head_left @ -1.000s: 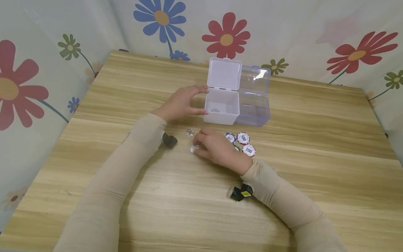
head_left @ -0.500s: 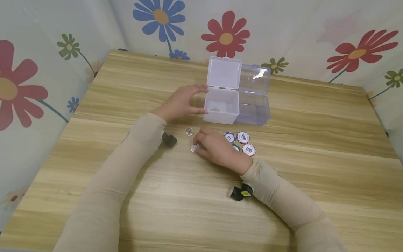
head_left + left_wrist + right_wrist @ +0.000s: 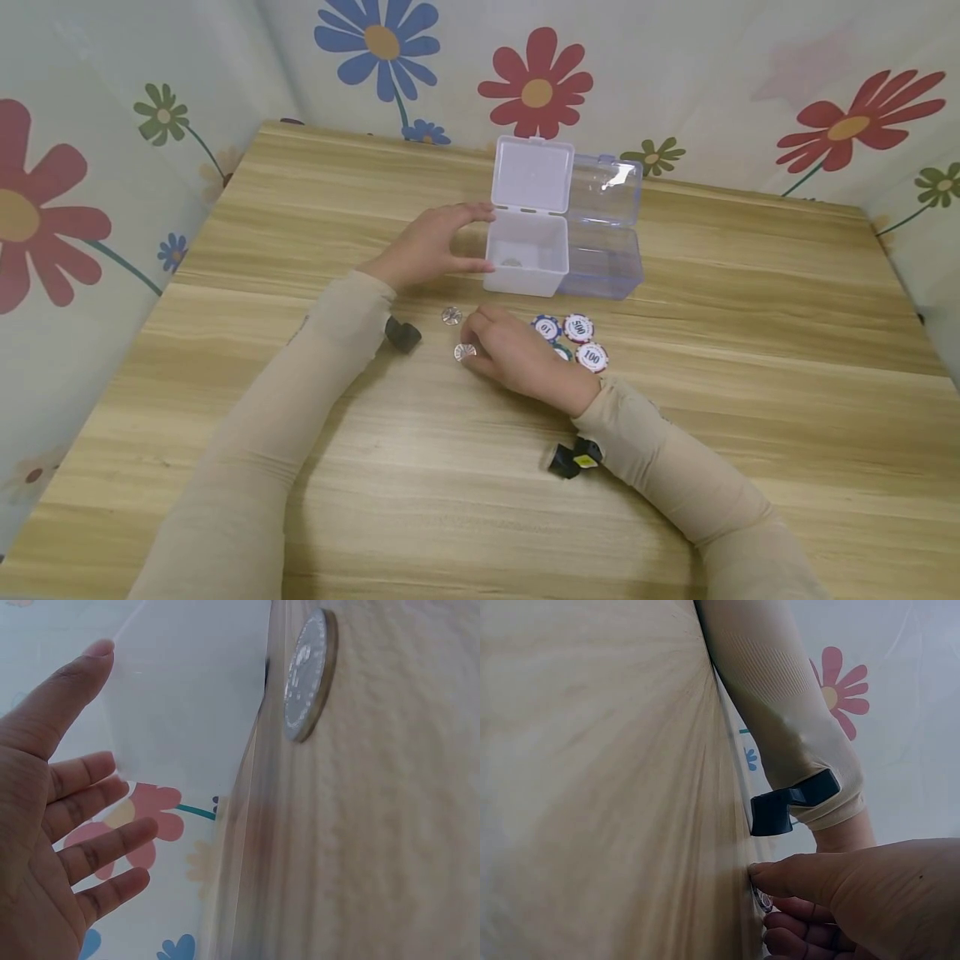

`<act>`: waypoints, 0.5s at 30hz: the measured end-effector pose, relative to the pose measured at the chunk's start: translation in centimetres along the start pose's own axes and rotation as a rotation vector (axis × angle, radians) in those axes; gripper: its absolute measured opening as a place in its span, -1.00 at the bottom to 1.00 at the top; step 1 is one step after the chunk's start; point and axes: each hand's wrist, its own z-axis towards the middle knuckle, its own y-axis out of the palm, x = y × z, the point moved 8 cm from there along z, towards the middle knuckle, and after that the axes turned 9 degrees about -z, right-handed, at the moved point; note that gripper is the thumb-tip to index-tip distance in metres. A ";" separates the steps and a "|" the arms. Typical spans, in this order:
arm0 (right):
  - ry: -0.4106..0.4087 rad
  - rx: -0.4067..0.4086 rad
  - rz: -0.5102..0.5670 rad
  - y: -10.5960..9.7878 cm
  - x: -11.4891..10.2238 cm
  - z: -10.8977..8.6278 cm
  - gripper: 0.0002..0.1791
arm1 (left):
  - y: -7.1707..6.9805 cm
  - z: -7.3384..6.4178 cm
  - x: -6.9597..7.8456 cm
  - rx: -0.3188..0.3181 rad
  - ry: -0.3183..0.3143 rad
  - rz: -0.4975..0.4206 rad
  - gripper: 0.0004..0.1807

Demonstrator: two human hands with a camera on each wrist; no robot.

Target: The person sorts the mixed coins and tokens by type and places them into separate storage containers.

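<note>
My left hand (image 3: pixel 431 246) is at the left side of an opaque white lidded box (image 3: pixel 525 279), thumb and fingertips touching its rim. In the left wrist view its fingers are nearly straight. My right hand (image 3: pixel 517 354) is low over the table, thumb and forefinger pinching a silver coin (image 3: pixel 465 352). The right wrist view shows that coin (image 3: pixel 763 900) at the thumb tip, partly hidden. Another silver coin (image 3: pixel 452 316) lies flat on the table between the hands. A small round thing (image 3: pixel 512 262), perhaps a coin, is inside the white box.
A clear bluish box (image 3: pixel 603 267), lid raised, stands against the white box's right side. Several poker chips lie behind the right hand, among them a 500 chip (image 3: pixel 578 327) and a 100 chip (image 3: pixel 592 357). A flowered cloth (image 3: pixel 697 75) rises behind the wooden table (image 3: pixel 450 500).
The coin at my right fingertips has shifted slightly and now shows as one fuller disc. Both hands stay in nearly the same place; boxes and chips keep their positions.
</note>
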 end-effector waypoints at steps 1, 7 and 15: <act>0.003 0.001 0.002 0.0 0.0 0.0 -0.75 | 0.0 0.0 0.0 0.001 0.002 -0.001 -0.17; 0.019 0.002 0.023 0.1 0.2 0.0 -0.76 | 0.1 0.0 0.0 -0.004 -0.002 -0.003 -0.16; 0.038 -0.003 0.060 0.3 0.5 0.0 -0.80 | 0.2 0.0 0.0 -0.009 -0.008 0.002 -0.16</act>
